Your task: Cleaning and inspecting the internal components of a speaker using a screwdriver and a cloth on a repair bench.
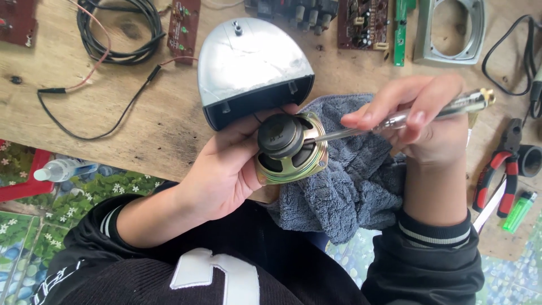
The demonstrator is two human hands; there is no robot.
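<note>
Your right hand point(420, 116) pinches the screwdriver point(395, 118) with closed fingers, shaft pointing toward nine o'clock at the speaker driver point(291, 149), which your left hand point(226, 169) grips.

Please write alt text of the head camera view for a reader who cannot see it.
The left hand holds a small round brass-coloured speaker driver, while the right hand puts the tip of a clear-handled screwdriver against it. Below lies a grey towel; behind stands a silver speaker housing on a wooden table.

Repair workshop; circuit boards point(363, 24), pliers point(499, 169)
</note>
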